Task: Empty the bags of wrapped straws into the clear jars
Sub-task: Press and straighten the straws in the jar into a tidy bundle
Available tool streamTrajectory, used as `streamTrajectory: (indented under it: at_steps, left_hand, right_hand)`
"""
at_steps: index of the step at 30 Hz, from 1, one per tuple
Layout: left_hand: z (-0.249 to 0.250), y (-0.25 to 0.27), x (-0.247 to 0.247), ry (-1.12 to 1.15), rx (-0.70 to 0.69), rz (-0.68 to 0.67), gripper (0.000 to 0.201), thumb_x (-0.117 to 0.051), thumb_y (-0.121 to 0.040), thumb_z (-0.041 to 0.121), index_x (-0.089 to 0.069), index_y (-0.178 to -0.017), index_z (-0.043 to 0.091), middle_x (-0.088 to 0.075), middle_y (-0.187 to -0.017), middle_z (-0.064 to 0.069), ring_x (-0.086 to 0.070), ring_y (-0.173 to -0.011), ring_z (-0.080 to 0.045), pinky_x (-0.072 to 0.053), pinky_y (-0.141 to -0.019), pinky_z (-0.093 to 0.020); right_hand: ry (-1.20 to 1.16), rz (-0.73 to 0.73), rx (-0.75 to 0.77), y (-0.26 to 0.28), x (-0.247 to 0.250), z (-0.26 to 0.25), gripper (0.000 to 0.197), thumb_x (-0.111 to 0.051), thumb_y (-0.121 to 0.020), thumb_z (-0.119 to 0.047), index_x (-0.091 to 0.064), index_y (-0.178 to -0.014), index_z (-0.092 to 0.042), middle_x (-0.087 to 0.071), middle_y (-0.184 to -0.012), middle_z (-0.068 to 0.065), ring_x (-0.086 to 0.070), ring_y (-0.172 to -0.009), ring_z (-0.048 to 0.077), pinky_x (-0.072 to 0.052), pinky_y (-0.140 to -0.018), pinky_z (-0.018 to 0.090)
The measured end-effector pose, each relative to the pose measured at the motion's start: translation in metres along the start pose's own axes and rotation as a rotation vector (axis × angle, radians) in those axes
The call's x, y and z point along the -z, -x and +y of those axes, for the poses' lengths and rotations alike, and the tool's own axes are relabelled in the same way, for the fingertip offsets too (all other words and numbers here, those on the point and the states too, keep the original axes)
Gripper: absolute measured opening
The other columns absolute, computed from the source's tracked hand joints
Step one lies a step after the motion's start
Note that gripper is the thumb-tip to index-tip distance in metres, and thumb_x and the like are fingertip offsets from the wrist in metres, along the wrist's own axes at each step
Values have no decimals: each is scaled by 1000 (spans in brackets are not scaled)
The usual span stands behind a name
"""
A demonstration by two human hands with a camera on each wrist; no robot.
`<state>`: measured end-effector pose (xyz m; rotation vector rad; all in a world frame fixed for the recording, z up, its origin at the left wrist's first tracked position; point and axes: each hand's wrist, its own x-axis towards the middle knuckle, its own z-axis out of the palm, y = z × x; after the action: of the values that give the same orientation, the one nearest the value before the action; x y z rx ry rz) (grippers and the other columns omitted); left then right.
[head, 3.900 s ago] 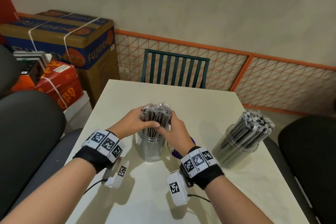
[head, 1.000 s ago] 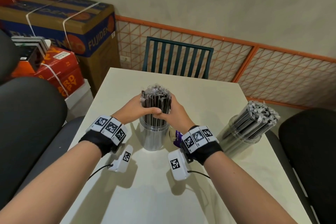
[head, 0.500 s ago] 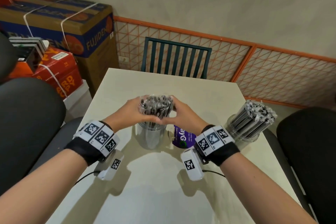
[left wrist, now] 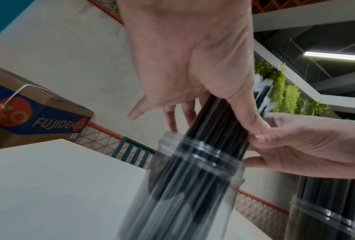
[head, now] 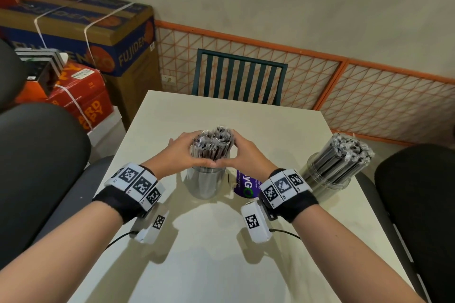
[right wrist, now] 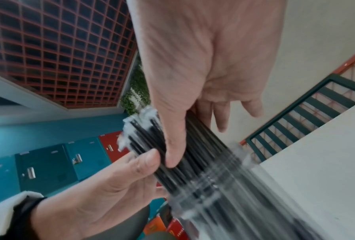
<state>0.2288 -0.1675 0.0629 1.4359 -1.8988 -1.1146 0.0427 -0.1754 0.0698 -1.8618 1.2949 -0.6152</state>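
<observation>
A bundle of wrapped black straws (head: 211,141) stands in a clear jar (head: 206,183) at the table's middle, its crinkled tops sticking out above the rim. My left hand (head: 183,152) and right hand (head: 246,152) cup the bundle from both sides just above the rim, thumbs meeting in front. In the left wrist view my left hand (left wrist: 192,65) has its thumb on the straws (left wrist: 217,123) and its fingers behind them. The right wrist view, blurred, shows my right hand (right wrist: 203,65) likewise around the straws (right wrist: 188,154). A second jar (head: 330,174) at the right holds leaning straws (head: 349,149).
A purple-printed bag (head: 243,186) lies flat behind my right wrist, beside the middle jar. A green slatted chair (head: 238,76) stands at the table's far edge, dark chairs (head: 41,155) flank both sides, and boxes (head: 81,32) are stacked at the back left.
The bundle has sunk lower into the middle jar, and both hands came down with it. My right wrist moved right, uncovering the purple bag.
</observation>
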Motion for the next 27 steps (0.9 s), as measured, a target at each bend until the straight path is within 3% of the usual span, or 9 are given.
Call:
streamTrajectory:
  at_steps: [2, 6, 13, 18, 21, 24, 27]
  left_hand:
    - [-6, -1, -3, 15, 10, 11, 78, -73, -44, 76, -41, -114, 61, -56, -126, 10, -47, -124, -15, -33, -107, -54]
    - [-1, -1, -2, 30, 28, 31, 82, -74, -39, 75, -35, -110, 66, -53, -129, 6, -45, -125, -17, -35, -107, -51]
    - [4, -2, 3, 72, 16, 22, 83, -77, -45, 68, -44, -119, 48, -56, -127, 4, -50, -120, -16, -41, -105, -47]
    - [7, -6, 4, 97, -26, 60, 80, -76, -53, 64, -55, -122, 30, -62, -120, 3, -55, -116, -16, -44, -102, -46]
    - [10, -8, 8, 79, -50, 146, 62, -78, -65, 44, -55, -119, 26, -58, -113, 6, -51, -116, -18, -41, -104, -47]
    - [5, -7, 5, -21, -42, 98, 75, -76, -53, 62, -49, -118, 38, -52, -112, 12, -44, -124, -23, -30, -107, -57]
    - [0, -4, -1, -72, 27, 99, 85, -79, -54, 56, -42, -128, 35, -47, -120, 9, -35, -131, -24, -21, -111, -59]
  right_hand:
    - [-8, -32, -33, 1, -4, 5, 80, -78, -74, -20, -35, -142, -16, -51, -139, 3, -47, -128, 17, -39, -105, 29]
    - [-32, -38, -38, -1, -6, 7, 82, -79, -74, -22, -33, -142, -19, -50, -141, 3, -45, -129, 18, -39, -107, 32]
    - [-61, -20, -22, -4, -3, 4, 80, -77, -76, -20, -33, -142, -17, -49, -140, 1, -45, -125, 12, -34, -96, 19]
    - [-58, 107, 10, -5, -2, -1, 60, -73, -80, -15, -46, -133, -13, -59, -130, 5, -53, -120, 17, -42, -96, 24]
    - [-63, 137, 53, -6, 6, -7, 60, -74, -78, -13, -48, -132, -13, -61, -127, 4, -54, -113, 11, -43, -94, 22]
    - [-5, 32, 27, -3, 6, -3, 67, -77, -75, -13, -45, -134, -15, -58, -130, 4, -51, -116, 11, -42, -100, 28]
    - [2, -16, -11, -2, 1, 4, 77, -80, -72, -15, -40, -138, -14, -54, -136, 5, -48, -126, 18, -40, -107, 34]
